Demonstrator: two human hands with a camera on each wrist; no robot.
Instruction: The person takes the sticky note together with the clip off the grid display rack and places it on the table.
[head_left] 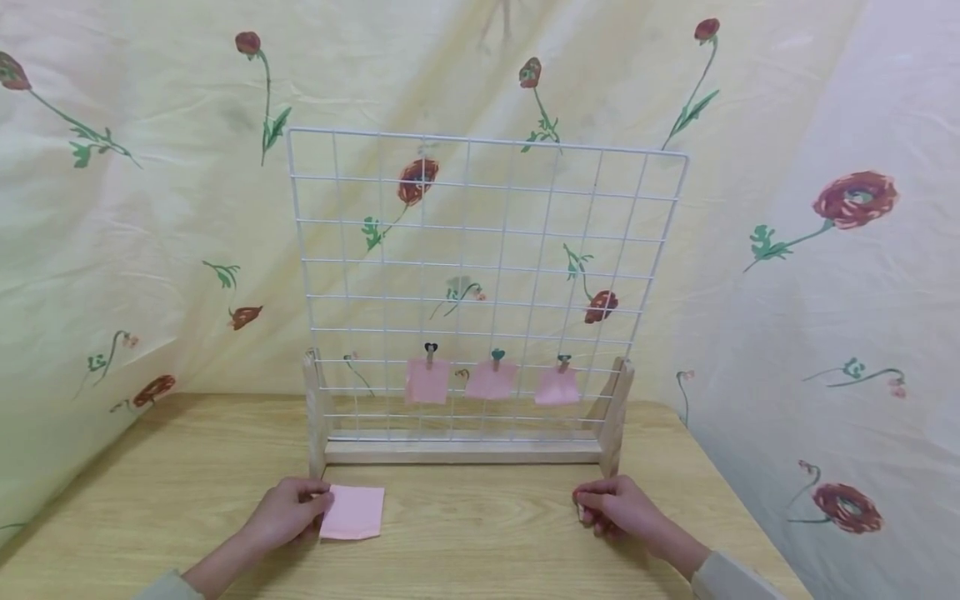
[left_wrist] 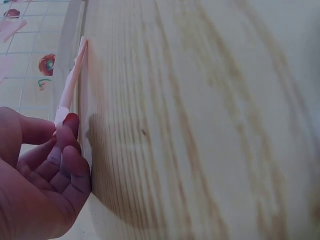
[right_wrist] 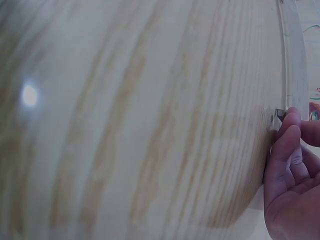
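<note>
A pink paper square point(head_left: 352, 512) is pinched at its left edge by my left hand point(head_left: 285, 510), low over the table. The left wrist view shows the paper edge-on, between thumb and fingers. On the other side, my right hand point(head_left: 618, 507) pinches a small clip point(right_wrist: 280, 115), mostly covered by the fingertips. Behind both hands stands a white wire grid point(head_left: 487, 142). Three pink papers hang low on it: the left one point(head_left: 427, 386), the middle one point(head_left: 490, 382) and the right one point(head_left: 557, 387). Each is held by a small clip with a dark or green top.
The grid sits in a wooden stand point(head_left: 461, 454) with an upright at either end. Under it is a light wood-grain table point(head_left: 480, 517). A cream cloth point(head_left: 180, 208) printed with red flowers covers the back and sides.
</note>
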